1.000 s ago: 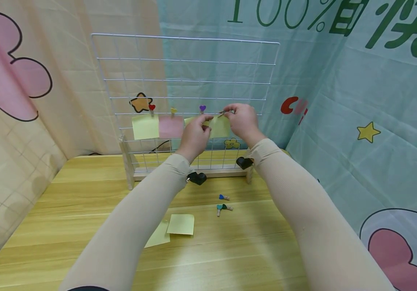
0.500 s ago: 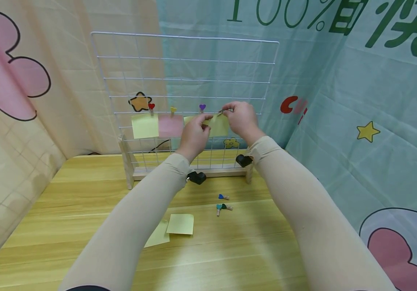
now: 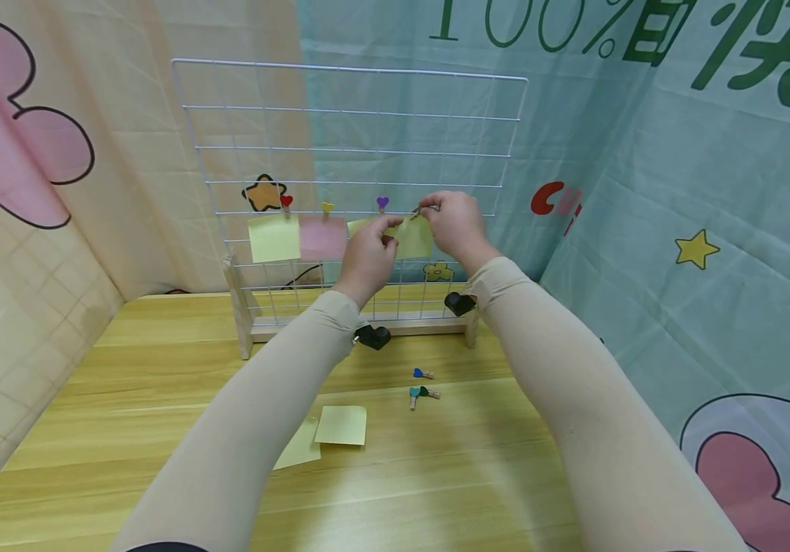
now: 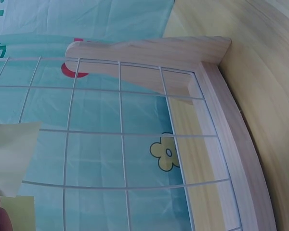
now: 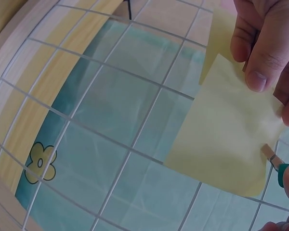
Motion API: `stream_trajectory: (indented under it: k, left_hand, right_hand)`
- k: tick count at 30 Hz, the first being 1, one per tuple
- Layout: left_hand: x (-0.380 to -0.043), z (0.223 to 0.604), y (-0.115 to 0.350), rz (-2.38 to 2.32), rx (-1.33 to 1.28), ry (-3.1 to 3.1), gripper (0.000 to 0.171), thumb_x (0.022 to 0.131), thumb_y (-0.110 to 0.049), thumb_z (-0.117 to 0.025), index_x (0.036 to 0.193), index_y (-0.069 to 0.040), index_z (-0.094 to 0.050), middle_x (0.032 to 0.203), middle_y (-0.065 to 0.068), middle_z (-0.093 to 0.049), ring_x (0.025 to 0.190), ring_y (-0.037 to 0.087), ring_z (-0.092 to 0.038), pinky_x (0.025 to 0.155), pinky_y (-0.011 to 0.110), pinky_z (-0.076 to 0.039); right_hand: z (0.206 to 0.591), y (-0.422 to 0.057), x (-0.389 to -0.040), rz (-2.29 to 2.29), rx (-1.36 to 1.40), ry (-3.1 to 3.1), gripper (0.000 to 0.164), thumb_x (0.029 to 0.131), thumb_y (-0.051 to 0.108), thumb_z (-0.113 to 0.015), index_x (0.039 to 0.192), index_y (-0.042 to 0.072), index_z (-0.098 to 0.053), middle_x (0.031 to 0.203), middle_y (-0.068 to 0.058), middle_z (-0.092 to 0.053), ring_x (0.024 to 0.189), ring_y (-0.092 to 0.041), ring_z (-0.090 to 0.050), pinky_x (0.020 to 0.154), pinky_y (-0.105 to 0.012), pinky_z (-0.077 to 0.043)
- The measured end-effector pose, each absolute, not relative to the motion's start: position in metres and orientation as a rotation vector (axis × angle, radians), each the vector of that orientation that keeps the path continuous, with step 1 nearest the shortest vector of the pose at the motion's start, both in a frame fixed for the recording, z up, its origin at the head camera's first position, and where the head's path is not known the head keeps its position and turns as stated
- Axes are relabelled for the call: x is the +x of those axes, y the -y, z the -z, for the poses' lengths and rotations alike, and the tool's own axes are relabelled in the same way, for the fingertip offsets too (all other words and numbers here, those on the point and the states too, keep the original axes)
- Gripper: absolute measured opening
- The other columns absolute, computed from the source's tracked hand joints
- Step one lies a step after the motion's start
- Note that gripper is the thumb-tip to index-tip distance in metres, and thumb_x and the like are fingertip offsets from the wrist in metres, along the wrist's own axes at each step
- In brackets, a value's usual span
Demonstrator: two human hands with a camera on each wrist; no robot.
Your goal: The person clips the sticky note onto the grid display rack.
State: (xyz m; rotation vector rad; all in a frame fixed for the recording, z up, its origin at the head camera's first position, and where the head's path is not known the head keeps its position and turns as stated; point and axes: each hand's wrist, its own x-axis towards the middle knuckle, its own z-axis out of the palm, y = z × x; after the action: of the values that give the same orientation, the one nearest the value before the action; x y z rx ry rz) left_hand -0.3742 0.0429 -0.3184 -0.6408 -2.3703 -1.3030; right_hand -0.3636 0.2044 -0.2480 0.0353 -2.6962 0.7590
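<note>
Counted one wire grid (image 3: 349,70) near the bench's (image 3: 477,460) far edge; toward the grid's lower edge, three fixed clips (image 3: 286,202), one pink note (image 3: 323,238), two hung yellow notes (image 3: 274,238). Found one held yellow note (image 3: 415,239) in one left hand (image 3: 369,259), one held clip (image 5: 272,156) in one right hand (image 3: 460,228). Tallied two loose yellow notes (image 3: 342,425), three loose clips (image 3: 418,373) in from that far edge.

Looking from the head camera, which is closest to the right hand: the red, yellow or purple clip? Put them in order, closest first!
1. Purple clip: nearest, left of the right hand.
2. Yellow clip: further left, at the pink note's top edge.
3. Red clip: farthest, at the row's left end.
</note>
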Motion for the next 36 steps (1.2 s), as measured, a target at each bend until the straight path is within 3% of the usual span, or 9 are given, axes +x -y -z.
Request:
stream_trajectory:
  k: [7, 16, 36]
  left_hand:
    - [-0.3734, 0.3187, -0.0432, 1.319, -0.636, 2.37, 0.037, 0.106, -0.006, -0.06, 0.142, -0.015, -0.064, 0.141, 0.006, -0.066, 0.114, 0.023, -0.07, 0.094, 0.036, -0.061]
    - [-0.373, 0.3184, -0.0432, 1.325, -0.618, 2.385, 0.038, 0.106, -0.006, -0.06, 0.143, -0.016, -0.064, 0.141, 0.006, -0.066, 0.114, 0.023, -0.07, 0.093, 0.036, -0.061]
    - [-0.3726, 0.3188, -0.0437, 1.302, -0.62, 2.379, 0.038, 0.106, -0.006, -0.06, 0.143, -0.015, -0.063, 0.142, 0.006, -0.066, 0.113, 0.023, -0.071, 0.093, 0.036, -0.061]
  right_hand:
    - [0.2483, -0.2031, -0.3641, -0.758, 0.029, 2.69, 0.031, 0.111, 0.027, -0.055, 0.134, 0.02, -0.074, 0.133, -0.004, -0.073, 0.07, -0.017, -0.052, 0.057, -0.027, -0.039]
    - [0.2525, -0.2066, -0.362, -0.808, 0.048, 2.669, 0.032, 0.111, 0.029, -0.055, 0.137, 0.021, -0.072, 0.133, -0.004, -0.074, 0.047, -0.012, -0.036, 0.05, -0.027, -0.035]
    - [0.2565, -0.2072, -0.3616, -0.817, 0.096, 2.693, 0.038, 0.112, 0.033, -0.052, 0.148, 0.028, -0.062, 0.144, -0.002, -0.068, 0.042, -0.01, -0.032, 0.046, -0.026, -0.035]
